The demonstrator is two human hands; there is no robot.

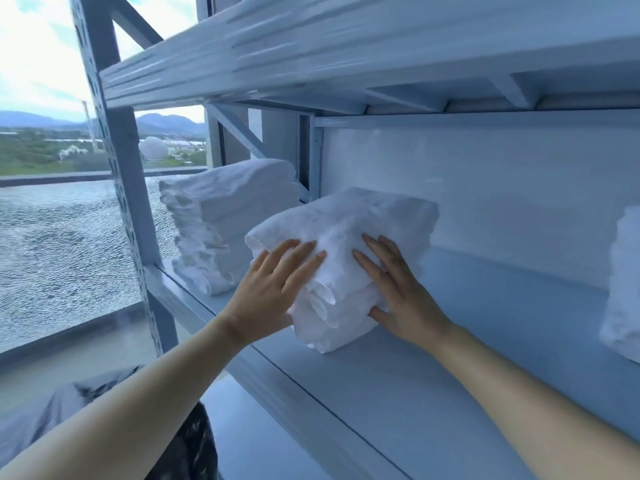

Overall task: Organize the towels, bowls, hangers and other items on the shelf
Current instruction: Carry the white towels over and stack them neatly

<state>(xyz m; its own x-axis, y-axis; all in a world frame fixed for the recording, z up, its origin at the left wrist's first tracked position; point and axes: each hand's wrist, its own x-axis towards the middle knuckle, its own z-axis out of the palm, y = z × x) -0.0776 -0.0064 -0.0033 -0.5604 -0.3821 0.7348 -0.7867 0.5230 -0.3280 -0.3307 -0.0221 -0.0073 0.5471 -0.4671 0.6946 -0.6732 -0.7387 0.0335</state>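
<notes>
left hand [268, 294], right hand [401, 296] flat on folded towels [349, 220], on shelf [491, 344]

Shelf [485, 358], apparently three towel stacks [225, 216]

A white folded bundle [349, 220] of towels lies on the pale grey shelf [467, 341] near its front edge. Its layered folds face 6 o'clock and its top slopes up toward 1 o'clock. The left hand [266, 296] lies flat on its top, and the right hand [405, 299] lies flat against its side. At its 10 o'clock, just beside it, stands a taller white stack [221, 209]. Well apart at 3 o'clock, another white pile [623, 282] is cut off by the frame.
</notes>
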